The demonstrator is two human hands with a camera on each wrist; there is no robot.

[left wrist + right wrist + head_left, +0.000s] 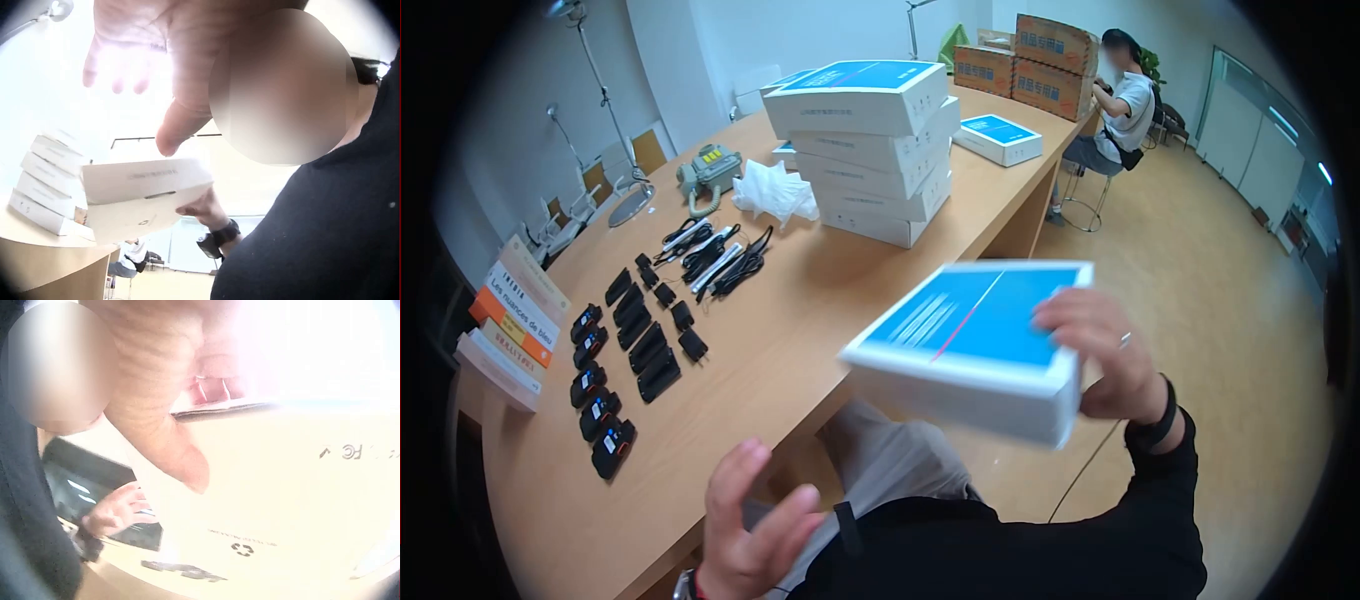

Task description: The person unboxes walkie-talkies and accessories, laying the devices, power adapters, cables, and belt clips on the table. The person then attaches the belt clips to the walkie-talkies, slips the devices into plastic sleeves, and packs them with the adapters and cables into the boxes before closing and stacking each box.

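A flat white box (980, 325) with a blue top is held by my right hand (1105, 350) in front of my body, off the table edge. The fingers lie over the top near its right edge, and the right wrist view shows the thumb (187, 465) against the printed underside. My left hand (755, 525) hovers near the front edge with fingers spread, holding nothing. In the left wrist view the box (147, 200) is below that hand, apart from it. A stack of several similar boxes (870, 165) stands on the table (760, 350) ahead.
Black devices (610, 440), battery-like blocks (658, 372), small adapters (690, 345) and cables (740, 268) lie in rows at left. Books (515, 320), a telephone (710, 172), crumpled white plastic (773, 192), another box (1000, 138) and cartons (1050, 70) stand around. A person (1125, 105) sits beyond.
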